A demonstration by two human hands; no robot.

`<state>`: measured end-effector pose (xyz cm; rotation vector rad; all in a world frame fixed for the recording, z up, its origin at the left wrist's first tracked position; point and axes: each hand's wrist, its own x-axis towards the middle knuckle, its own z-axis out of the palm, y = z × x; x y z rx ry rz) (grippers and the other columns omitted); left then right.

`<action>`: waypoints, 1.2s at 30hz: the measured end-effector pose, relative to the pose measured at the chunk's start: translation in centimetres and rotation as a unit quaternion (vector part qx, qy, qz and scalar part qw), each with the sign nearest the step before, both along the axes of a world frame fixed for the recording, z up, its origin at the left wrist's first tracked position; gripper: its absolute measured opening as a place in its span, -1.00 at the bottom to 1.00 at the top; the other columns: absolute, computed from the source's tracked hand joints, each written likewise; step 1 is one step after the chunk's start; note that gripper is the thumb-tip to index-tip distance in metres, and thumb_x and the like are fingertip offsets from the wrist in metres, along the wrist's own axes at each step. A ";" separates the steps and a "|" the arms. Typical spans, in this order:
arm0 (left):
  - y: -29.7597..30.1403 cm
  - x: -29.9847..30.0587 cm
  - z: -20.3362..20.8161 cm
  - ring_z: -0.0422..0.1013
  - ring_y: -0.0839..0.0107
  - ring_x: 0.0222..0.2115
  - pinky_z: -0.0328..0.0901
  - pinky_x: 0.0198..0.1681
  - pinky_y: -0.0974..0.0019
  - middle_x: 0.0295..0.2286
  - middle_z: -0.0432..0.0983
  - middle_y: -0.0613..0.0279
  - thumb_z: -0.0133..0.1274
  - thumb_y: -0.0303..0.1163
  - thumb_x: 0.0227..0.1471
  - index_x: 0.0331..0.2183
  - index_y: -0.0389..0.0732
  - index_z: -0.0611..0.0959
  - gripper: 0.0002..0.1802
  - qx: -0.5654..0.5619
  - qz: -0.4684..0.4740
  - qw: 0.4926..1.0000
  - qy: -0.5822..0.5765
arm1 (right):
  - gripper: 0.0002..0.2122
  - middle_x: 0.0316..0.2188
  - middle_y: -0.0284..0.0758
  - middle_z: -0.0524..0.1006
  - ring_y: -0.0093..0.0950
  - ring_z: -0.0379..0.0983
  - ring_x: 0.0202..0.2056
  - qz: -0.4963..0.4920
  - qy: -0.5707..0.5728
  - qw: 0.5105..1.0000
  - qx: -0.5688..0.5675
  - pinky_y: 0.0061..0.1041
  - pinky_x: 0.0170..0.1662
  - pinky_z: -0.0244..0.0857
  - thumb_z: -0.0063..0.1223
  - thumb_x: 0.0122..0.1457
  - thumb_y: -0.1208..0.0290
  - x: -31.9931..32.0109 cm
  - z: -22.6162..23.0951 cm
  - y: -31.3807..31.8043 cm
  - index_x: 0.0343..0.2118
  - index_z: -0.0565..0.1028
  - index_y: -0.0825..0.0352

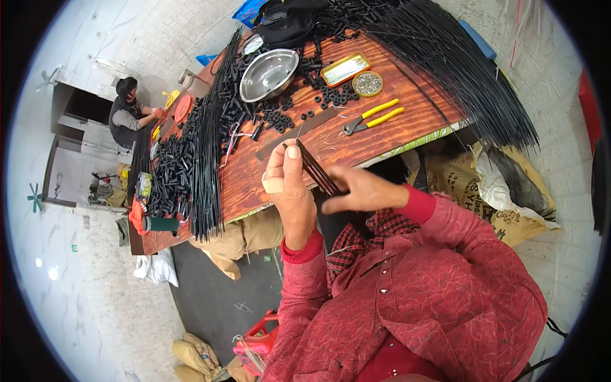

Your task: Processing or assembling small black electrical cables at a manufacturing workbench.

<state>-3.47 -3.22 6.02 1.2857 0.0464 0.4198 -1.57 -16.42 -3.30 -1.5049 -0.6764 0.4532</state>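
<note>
My left hand [291,194] is raised over the table's front edge. Its thumb and fingers close on the upper end of a few thin dark rods [316,170]; a fine wire tip rises above the thumb. Pale tape wraps one of its fingers. My right hand [364,190], slightly blurred, curls round the lower end of the same rods. Just beyond my hands, a flat dark strip [299,134] lies on the wood-grain table [407,102]. Yellow-handled cutting pliers [374,117] rest to its right.
A metal bowl [269,75], a yellow tray of pins [345,68] and a round tin of small metal parts [367,83] stand amid black tubes and rings. Long black rods [452,63] overhang the table's right. Another person [130,114] works at the far left. Sacks [503,204] stand below right.
</note>
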 end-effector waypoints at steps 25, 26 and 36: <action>2.1 -0.9 -0.8 0.42 0.57 -0.35 0.30 -0.23 0.51 -0.35 0.52 0.32 0.11 -0.28 0.14 -0.22 -0.26 0.56 -0.75 -0.108 -0.131 0.984 -0.044 | -0.83 -0.33 -0.47 0.50 -0.66 0.43 -0.25 0.057 0.265 0.926 0.264 -0.57 -0.07 0.31 -0.02 0.29 0.29 5.3 8.1 1.7 -0.26 0.49 0.28; 2.0 -1.0 -0.8 0.42 0.57 -0.35 0.30 -0.23 0.51 -0.35 0.52 0.32 0.11 -0.28 0.14 -0.22 -0.26 0.56 -0.75 -0.109 -0.129 0.985 -0.044 | -0.83 -0.33 -0.47 0.50 -0.66 0.43 -0.25 0.058 0.267 0.925 0.263 -0.57 -0.07 0.31 -0.02 0.29 0.29 5.1 8.0 1.7 -0.26 0.49 0.28; 2.9 -1.4 -0.5 0.38 0.66 -0.36 0.26 -0.25 0.54 -0.32 0.55 0.37 0.17 -0.34 0.13 -0.14 -0.32 0.61 -0.70 -0.056 -0.092 0.994 -0.005 | -0.77 -0.29 -0.47 0.45 -0.70 0.38 -0.22 0.018 0.067 0.975 0.210 -0.63 -0.14 0.31 0.04 0.30 0.33 2.1 7.6 0.2 -0.14 0.41 0.39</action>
